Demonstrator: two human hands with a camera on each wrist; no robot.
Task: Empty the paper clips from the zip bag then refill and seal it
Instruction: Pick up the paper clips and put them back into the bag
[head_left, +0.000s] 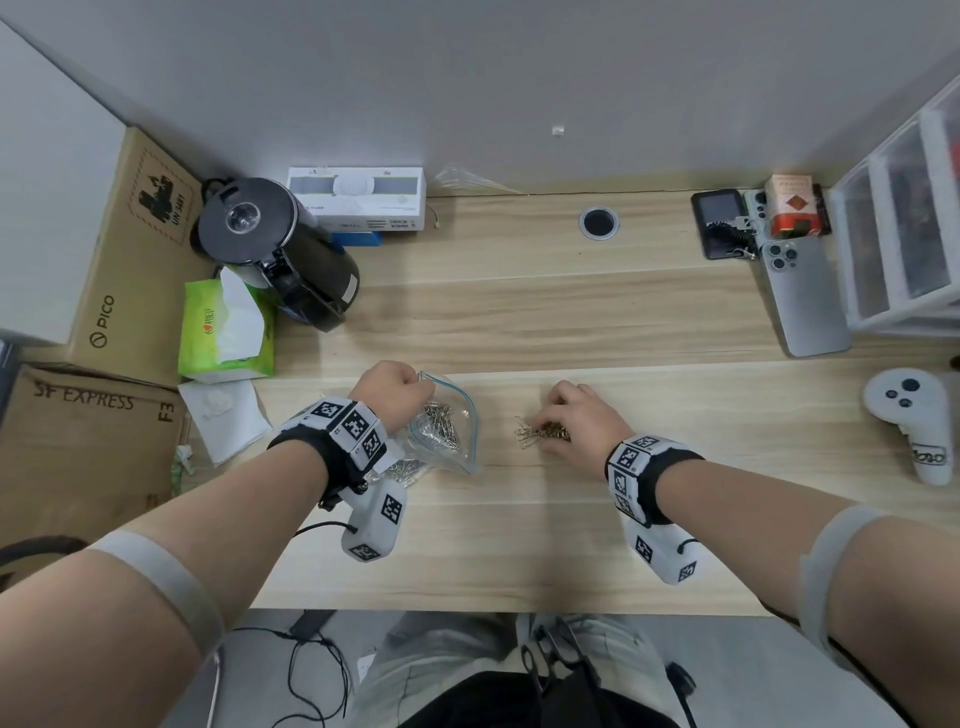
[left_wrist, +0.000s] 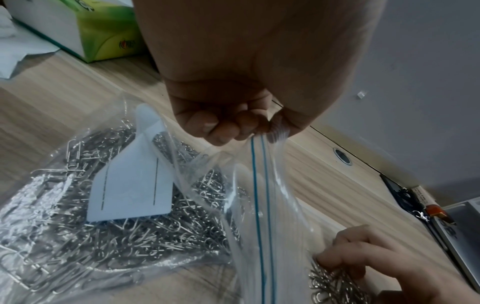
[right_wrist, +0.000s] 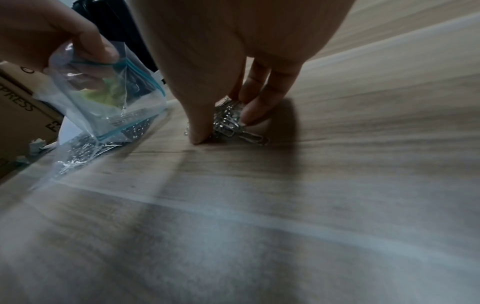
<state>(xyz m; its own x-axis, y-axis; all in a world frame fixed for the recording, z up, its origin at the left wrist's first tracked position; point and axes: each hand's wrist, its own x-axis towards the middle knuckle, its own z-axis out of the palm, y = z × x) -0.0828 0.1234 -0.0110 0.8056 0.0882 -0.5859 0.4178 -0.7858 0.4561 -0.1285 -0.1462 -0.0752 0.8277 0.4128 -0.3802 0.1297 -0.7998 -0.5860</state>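
A clear zip bag (head_left: 453, 415) with a blue seal line lies on the wooden desk (head_left: 571, 322), its mouth lifted. My left hand (head_left: 387, 392) pinches the bag's top edge and holds it up; the left wrist view shows the fingers (left_wrist: 228, 123) curled round the seal strip. Many silver paper clips (left_wrist: 124, 236) and a white card (left_wrist: 132, 185) sit inside the bag (left_wrist: 262, 205). To the right, a small pile of paper clips (head_left: 540, 434) lies on the desk. My right hand (head_left: 569, 415) pinches this pile (right_wrist: 230, 121) between thumb and fingers.
A green tissue pack (head_left: 226, 332) and black kettle (head_left: 275, 244) stand behind the left hand. White tissue (head_left: 223, 415) lies left of the bag. A phone (head_left: 802, 296), drawer unit (head_left: 904, 234) and white controller (head_left: 917, 421) occupy the right side. Cardboard boxes (head_left: 88, 431) line the left.
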